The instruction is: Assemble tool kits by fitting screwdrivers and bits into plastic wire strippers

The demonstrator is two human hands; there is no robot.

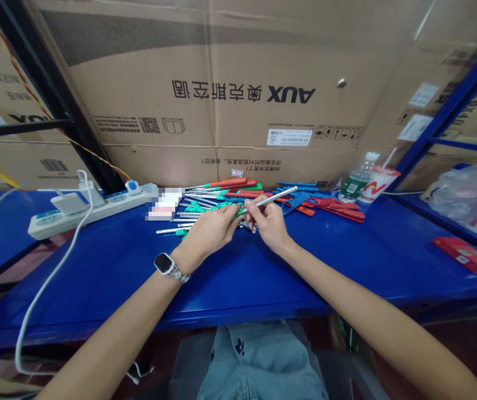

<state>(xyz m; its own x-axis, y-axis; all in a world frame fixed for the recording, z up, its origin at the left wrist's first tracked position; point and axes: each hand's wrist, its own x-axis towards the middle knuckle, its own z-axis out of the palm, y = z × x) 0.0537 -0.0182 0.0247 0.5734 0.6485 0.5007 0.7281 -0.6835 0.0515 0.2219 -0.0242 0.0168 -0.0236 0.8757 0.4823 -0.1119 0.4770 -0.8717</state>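
Observation:
Both hands meet above a pile on the blue table. Closed around a slim silver metal rod [283, 194] are the fingers of my right hand [272, 226]; the rod slants up to the right. My left hand [212, 229], with a watch on the wrist, is closed at the rod's lower end, where a bit of green shows between the hands. Its fingertips are partly hidden. Under and behind the hands lie several silver rods [167, 231] with green plastic pieces [197, 208]. Orange-handled tools [232, 182] lie behind them.
Red plastic pieces [342, 210] and blue ones [297, 201] lie right of the hands. A bottle [352, 186] and a paper cup [375, 183] stand farther right, near a red box [466, 254]. A power strip [42, 223] with cables sits left. Cardboard [238, 128] backs the table [238, 283].

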